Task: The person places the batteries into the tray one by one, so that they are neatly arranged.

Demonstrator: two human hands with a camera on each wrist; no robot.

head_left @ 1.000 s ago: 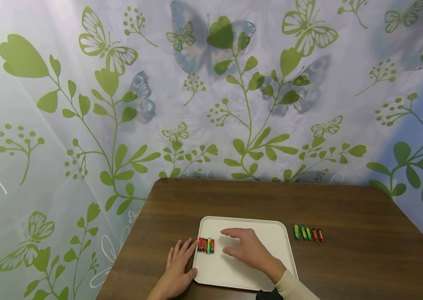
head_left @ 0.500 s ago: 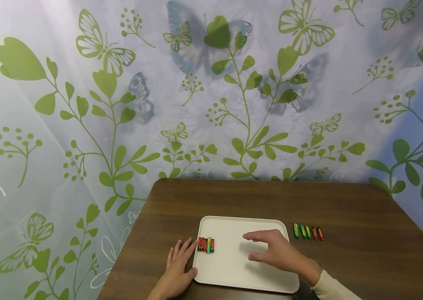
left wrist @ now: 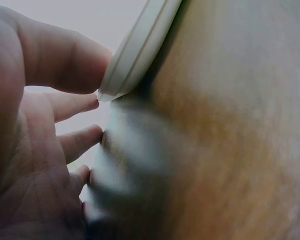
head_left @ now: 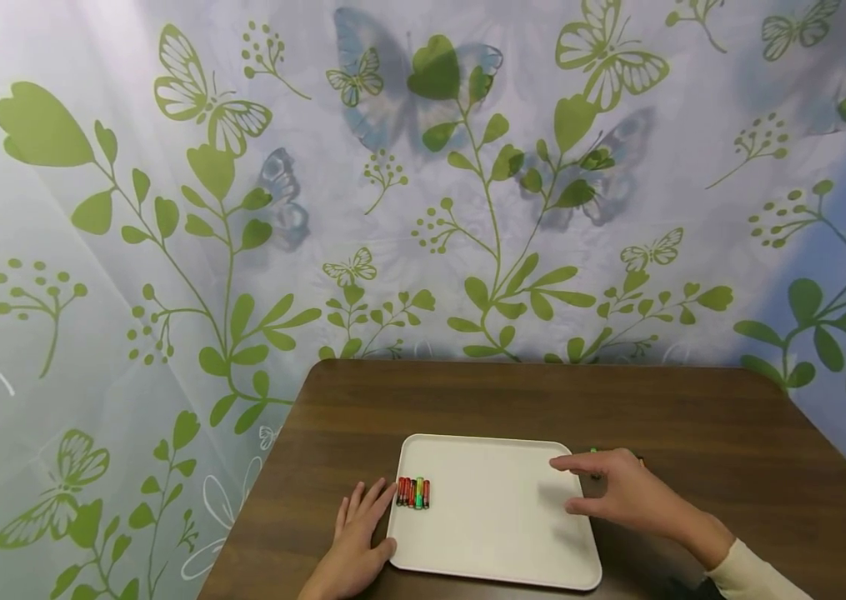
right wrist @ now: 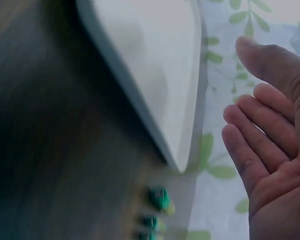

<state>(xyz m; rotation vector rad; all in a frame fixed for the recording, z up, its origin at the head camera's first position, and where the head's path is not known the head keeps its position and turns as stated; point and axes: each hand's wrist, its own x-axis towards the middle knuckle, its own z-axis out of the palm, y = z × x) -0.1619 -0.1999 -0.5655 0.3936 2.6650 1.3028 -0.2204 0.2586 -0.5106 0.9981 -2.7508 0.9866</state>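
A white tray (head_left: 498, 508) lies on the brown table, with several red and green batteries (head_left: 412, 492) in a row along its left side. My left hand (head_left: 353, 542) rests at the tray's left edge; in the left wrist view its thumb (left wrist: 65, 57) touches the rim and the other fingers are spread. My right hand (head_left: 628, 492) hovers over the tray's right edge, thumb and fingers apart, nothing between them. Beyond it, more batteries are mostly hidden by the hand in the head view; green ones (right wrist: 160, 198) show in the right wrist view.
The wooden table (head_left: 513, 400) extends behind the tray and to its right. A curtain (head_left: 392, 208) with leaf and butterfly prints hangs behind the table and along the left.
My right hand has moved rightward from above the middle of the tray to its right edge, now covering most of the right-hand batteries. The left hand stays in place.
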